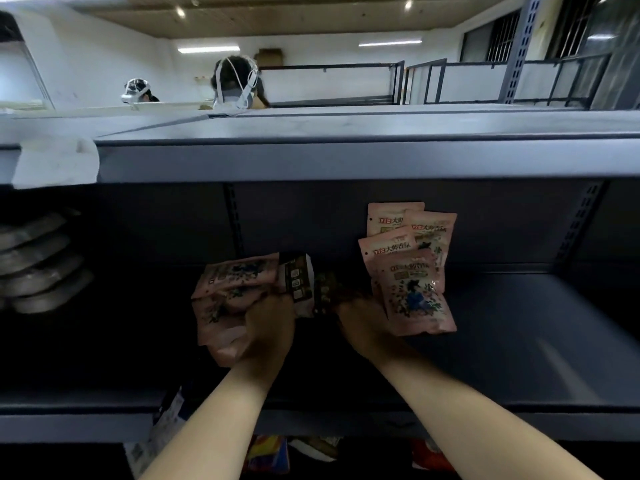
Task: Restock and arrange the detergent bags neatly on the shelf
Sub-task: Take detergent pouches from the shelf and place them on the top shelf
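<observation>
Reaching into the grey shelf, both hands are seen among pink detergent bags. The row of standing bags is taken as the landmark. Four bags are stood there, one behind the other, leaning back toward the shelf's back wall.

Just left of the row, the right hand is found. Its fingers are curled around a dark-sided bag, which is held up between the two hands. The front bag of the row is touched by the side of this hand, or nearly so; it cannot be told for sure.

Further left of the row, the left hand is closed on a bunch of loose bags. These bags are lying flat and crooked, some on top of others.

Far left of the row, a pile of grey packs is stacked. Above and behind the shelf, two other people with head straps are seen. Under the shelf, other bright packets are kept.

The step in hand looks like this: one bag is being pulled from the messy bunch so it can be added to the row. Next, the bag should be turned so its picture faces out, stood up, and set in front of the row. Care is needed so the leaning bags are not knocked over.
</observation>
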### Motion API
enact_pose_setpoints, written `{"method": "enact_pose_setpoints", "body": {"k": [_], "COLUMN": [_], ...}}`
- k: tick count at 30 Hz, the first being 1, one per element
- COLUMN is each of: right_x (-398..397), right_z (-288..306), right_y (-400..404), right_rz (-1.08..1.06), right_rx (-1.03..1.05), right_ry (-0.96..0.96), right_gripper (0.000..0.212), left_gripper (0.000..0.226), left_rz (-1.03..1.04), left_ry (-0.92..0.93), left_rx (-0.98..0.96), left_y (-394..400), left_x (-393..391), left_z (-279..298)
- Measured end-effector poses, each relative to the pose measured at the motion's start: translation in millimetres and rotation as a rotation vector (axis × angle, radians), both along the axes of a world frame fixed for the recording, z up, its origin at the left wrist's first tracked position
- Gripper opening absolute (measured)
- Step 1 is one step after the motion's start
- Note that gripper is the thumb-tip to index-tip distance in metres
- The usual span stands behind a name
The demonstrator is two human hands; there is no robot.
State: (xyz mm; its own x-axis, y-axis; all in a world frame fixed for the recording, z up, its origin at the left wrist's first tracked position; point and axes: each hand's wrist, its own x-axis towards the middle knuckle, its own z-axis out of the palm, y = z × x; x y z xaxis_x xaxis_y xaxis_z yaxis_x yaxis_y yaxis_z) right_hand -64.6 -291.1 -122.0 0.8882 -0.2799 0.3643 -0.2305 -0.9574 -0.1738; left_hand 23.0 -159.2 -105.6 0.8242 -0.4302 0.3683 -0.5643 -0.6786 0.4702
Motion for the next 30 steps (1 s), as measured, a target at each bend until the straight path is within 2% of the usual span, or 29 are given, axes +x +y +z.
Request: {"method": "enact_pose_setpoints", "body": {"k": [2, 4, 7, 12, 14, 17, 21, 23, 25, 26, 28, 30], "right_x": [1, -8, -29, -70, -85, -101, -99, -88, -74, -67, -53, -45], "right_z": [-5, -4, 5, 23, 30, 42, 51, 49, 46, 45, 42, 41], "right_y": [-2, -3, -2, -1, 1, 3, 1, -5, -13, -18, -26, -28], "right_rz": [0.006, 0.042, 0.102, 0.157, 0.17, 0.157, -0.074, -0.185, -0.228, -0.221, -0.166, -0.102], "right_rx": [0.038, 0.041, 0.004, 0.06, 0.103, 0.16, 0.218, 0.257, 0.3, 0.315, 0.382, 0.523], "right_ry": [-0.014, -0.026, -0.035, 0.096, 0.144, 0.199, 0.101, 0.004, -0.043, -0.041, 0.006, 0.074], "right_gripper": [0.024, 0.023, 0.021, 0.019, 0.02, 0.023, 0.027, 0.028, 0.027, 0.027, 0.031, 0.036], "left_gripper": [0.024, 0.015, 0.026, 0.018, 0.023, 0.029, 0.022, 0.021, 0.019, 0.024, 0.039, 0.041], "left_rz": [-0.006, -0.096, -0.169, -0.363, -0.434, -0.459, -0.266, -0.119, -0.085, -0.038, 0.059, 0.123], "left_ry": [0.005, 0.006, 0.001, -0.334, -0.329, -0.17, -0.056, 0.057, 0.066, 0.197, 0.686, 1.009], "left_rx": [-0.09, 0.008, 0.113, 0.15, 0.186, 0.296, 0.34, 0.274, 0.201, 0.174, -0.089, -0.394], "left_y": [1, 0, -2, 4, 10, 25, 38, 36, 29, 25, 20, 17], "left_x": [3, 4, -1, -34, -43, -58, -66, -67, -62, -60, -57, -57], "left_z": [0, 3, 2, 18, 23, 27, 31, 37, 31, 27, 29, 33]}}
